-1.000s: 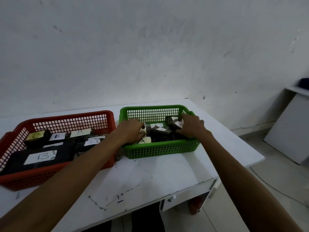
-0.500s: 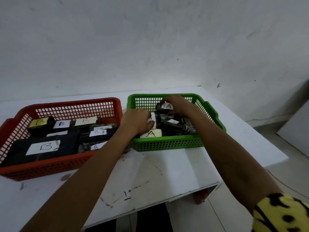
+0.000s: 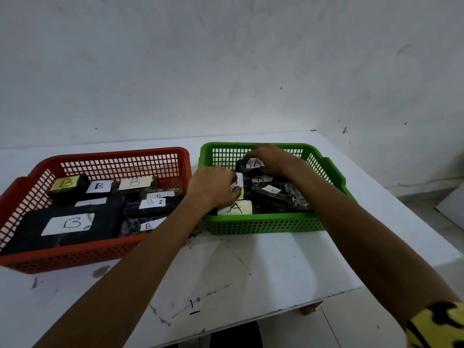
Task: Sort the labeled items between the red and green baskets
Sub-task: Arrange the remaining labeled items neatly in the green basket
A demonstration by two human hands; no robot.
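While both hands work inside it, red mesh plastic basket (image 3: 95,254) holds only B-labelled dark blocks; green mesh plastic basket (image 3: 263,226) holds A's; right hand (image 3: 273,159) pinches a black A-labelled block (image 3: 251,164), seemingly settling it; left hand (image 3: 213,187) curled, grip unclear.

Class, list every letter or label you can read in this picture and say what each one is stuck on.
"B": six labels on dark items in the red basket, such as the large flat item and the yellow-labelled box.
"A": the pale item and a dark item in the green basket.
Other slips: too blurred or hidden.
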